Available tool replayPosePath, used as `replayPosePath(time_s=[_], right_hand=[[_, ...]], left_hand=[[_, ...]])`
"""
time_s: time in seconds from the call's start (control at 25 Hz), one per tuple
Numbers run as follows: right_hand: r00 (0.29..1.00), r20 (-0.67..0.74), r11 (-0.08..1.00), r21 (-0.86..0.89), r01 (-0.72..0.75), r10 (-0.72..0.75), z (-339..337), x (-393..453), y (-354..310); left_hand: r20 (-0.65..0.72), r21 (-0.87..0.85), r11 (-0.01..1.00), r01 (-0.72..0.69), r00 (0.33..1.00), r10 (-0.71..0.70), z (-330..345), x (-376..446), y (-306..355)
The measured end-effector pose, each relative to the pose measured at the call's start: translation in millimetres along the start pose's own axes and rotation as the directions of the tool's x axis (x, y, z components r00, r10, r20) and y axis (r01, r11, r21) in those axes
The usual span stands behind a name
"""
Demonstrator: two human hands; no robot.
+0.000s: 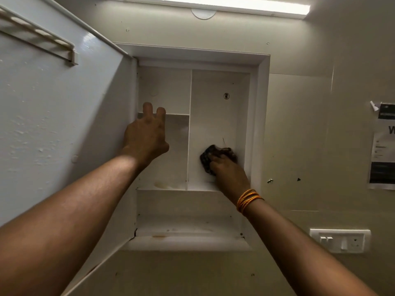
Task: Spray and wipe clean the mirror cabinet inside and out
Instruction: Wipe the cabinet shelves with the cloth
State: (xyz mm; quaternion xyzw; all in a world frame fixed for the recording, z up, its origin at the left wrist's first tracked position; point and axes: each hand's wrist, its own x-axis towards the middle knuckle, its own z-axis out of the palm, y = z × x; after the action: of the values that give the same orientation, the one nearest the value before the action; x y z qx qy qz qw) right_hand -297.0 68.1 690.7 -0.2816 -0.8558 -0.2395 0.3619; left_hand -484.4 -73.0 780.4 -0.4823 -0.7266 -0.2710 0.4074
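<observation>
Cabinet (261, 129), wall-mounted, door (64, 124) open: interior wipe under way. Right hand (227, 170) presses dark cloth (208, 157) in tall right compartment; left hand (147, 135), fingers spread, steadies left shelf (177, 116). Stains remain on lower shelves; exterior apparently still pending.

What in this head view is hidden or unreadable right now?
- Mirror face of the door: turned away; only its inner side shows.
- Cabinet back wall under the cloth: covered by cloth and right hand.
- Left shelf edge: partly behind the left hand.
- Notice: cut by the right edge, text blurred.
- Spray bottle: not in view.
</observation>
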Motion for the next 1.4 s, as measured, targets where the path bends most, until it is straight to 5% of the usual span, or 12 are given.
replayPosePath(time_s=[0.36, 0.56, 0.76, 0.88, 1.0, 1.24, 1.4], right_hand=[[0.925, 0.224, 0.939, -0.231, -0.255, 0.306, -9.2, 9.0, -27.0], [0.836, 0.349, 0.879, 0.067, -0.473, 0.423, -26.1, 23.8, -24.8], [0.777, 0.273, 0.601, 0.508, -0.617, 0.567, -15.5, 29.9, -47.9], [0.829, 0.264, 0.659, 0.509, -0.554, 0.493, -8.1, 35.8, -59.4], [0.898, 0.345, 0.860, 0.331, -0.389, 0.274, -20.8, 40.0, -42.8], [0.805, 0.587, 0.988, 0.157, -0.001, -0.092, -49.3, 46.4, -32.8], [0.831, 0.554, 0.921, 0.345, -0.180, -0.045, -38.7, 24.5, -25.5]], left_hand=[[-0.002, -0.009, 1.000, -0.016, 1.000, 0.016, -0.1, 0.5, -3.6], [-0.002, -0.028, 0.999, -0.018, 1.000, 0.018, 0.5, 1.2, -2.1], [-0.009, -0.033, 0.999, -0.024, 1.000, 0.023, 2.4, 2.6, -0.9], [-0.011, -0.025, 0.999, -0.028, 1.000, 0.028, 3.7, 3.0, -2.4], [-0.012, -0.030, 0.999, -0.018, 1.000, 0.018, 3.7, 3.0, -1.8], [0.003, -0.019, 1.000, -0.010, 1.000, 0.010, 3.1, 2.7, -0.8], [0.003, -0.019, 1.000, 0.000, 1.000, 0.000, 0.1, 2.4, 2.3]])
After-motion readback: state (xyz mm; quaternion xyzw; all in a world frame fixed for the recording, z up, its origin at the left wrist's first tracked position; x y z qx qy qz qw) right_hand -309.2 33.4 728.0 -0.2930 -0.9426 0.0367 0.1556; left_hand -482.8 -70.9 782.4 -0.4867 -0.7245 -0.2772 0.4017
